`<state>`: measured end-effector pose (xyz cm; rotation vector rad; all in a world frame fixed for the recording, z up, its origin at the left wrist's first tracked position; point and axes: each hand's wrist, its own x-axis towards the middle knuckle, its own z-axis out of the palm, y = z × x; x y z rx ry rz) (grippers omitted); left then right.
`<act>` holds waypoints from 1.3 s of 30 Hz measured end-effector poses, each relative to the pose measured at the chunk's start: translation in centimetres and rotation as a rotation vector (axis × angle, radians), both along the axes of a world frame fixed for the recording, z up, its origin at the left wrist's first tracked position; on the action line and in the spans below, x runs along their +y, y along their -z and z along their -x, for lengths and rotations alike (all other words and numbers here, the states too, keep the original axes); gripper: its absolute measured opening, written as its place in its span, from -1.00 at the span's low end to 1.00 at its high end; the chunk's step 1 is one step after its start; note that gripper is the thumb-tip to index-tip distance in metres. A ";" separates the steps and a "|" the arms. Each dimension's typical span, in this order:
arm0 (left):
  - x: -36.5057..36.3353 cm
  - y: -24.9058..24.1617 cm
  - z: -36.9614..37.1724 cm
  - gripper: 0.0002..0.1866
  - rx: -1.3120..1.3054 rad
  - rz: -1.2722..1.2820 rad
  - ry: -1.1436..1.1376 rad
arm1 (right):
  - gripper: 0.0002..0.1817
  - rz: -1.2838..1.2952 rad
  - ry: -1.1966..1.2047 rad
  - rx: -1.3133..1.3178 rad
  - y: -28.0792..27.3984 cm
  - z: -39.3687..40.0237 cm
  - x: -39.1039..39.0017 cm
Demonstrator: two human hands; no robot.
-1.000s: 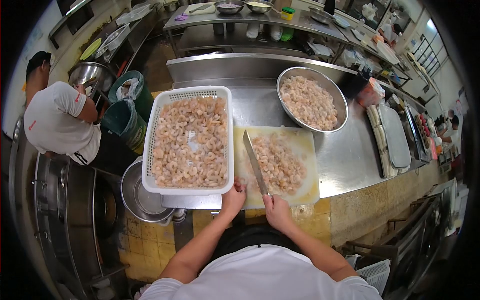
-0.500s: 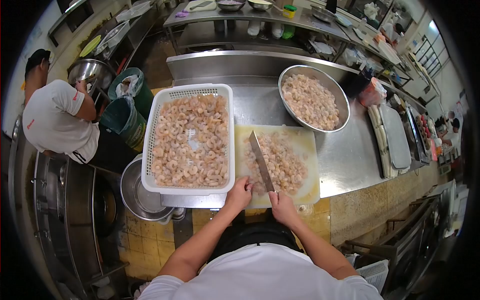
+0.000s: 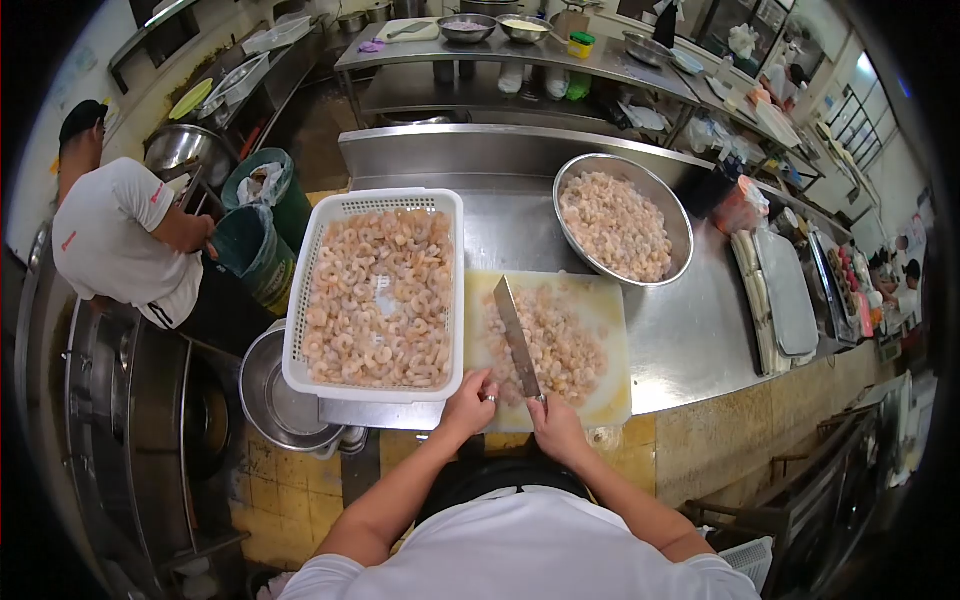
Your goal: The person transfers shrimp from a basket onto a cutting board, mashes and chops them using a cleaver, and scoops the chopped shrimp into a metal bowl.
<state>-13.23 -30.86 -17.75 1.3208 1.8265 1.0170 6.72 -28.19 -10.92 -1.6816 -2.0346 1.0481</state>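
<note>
My right hand (image 3: 557,425) is wrapped round the handle of a large knife (image 3: 515,335), whose blade lies over chopped shrimp (image 3: 565,345) on a pale cutting board (image 3: 610,385). At the board's near left edge is my left hand (image 3: 470,402), fingers curled; whether anything small is between them cannot be made out. Left of the board, a white perforated basket (image 3: 456,290) holds many peeled shrimp (image 3: 375,330). Behind the board on the right, a steel bowl (image 3: 688,240) is filled with shrimp pieces (image 3: 615,225).
A person (image 3: 125,235) in a white shirt stands at the left beside green bins (image 3: 245,240). An empty-looking steel pot (image 3: 285,400) is below the basket's left side. Trays (image 3: 785,290) lie at the counter's right end, and a raised steel edge (image 3: 450,150) runs behind.
The view has tilted, so the counter and its items appear slightly lower. My right hand still holds the knife over the shrimp. The person at left has moved an arm down toward the bins.
</note>
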 end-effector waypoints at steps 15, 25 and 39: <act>0.3 4.3 0.7 -0.64 -0.181 0.144 -0.058 | -0.73 -0.035 -0.015 0.096 -6.0 2.3 -2.5; 0.5 5.7 1.0 -0.69 -0.276 0.002 -0.074 | -0.70 -0.055 -0.005 0.042 -5.8 3.8 -1.5; -0.6 -1.6 0.4 -0.74 0.212 0.088 0.051 | -0.70 -0.066 -0.004 -0.018 -4.4 2.0 -2.4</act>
